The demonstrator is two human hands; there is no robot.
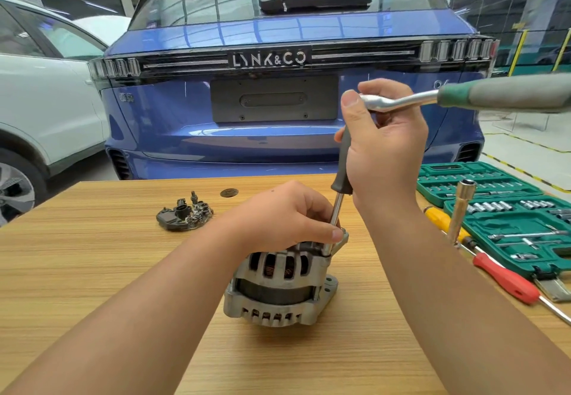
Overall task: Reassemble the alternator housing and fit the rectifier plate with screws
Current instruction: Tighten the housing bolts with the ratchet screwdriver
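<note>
- The alternator (279, 283) is standing upright on the desk (92, 271), around the middle and a bit toward the near edge, with the vented housing showing copper windings through the slots.
- Your left hand (285, 214) is curled over the top of it, fingers wrapped down around the top end, thumb right beside the steel shaft of the driver (340, 184).
- That driver stands nearly upright with its tip at the top right edge of the housing; the dark grip runs up into your right hand (384, 141).
- Your right hand is closed round the grip, and the thumb and forefinger are also pinching the head of a ratchet (448, 98) whose green and grey handle sticks out to the right.
- The rectifier plate (184, 214) lies on its own toward the far edge, well left of the alternator.
- Along the right edge: an open green socket case (494, 206), a yellow-handled and a red screwdriver (506, 280), plus a tubular socket wrench (460, 209).
- Beyond the far edge there's a blue car (278, 85).
</note>
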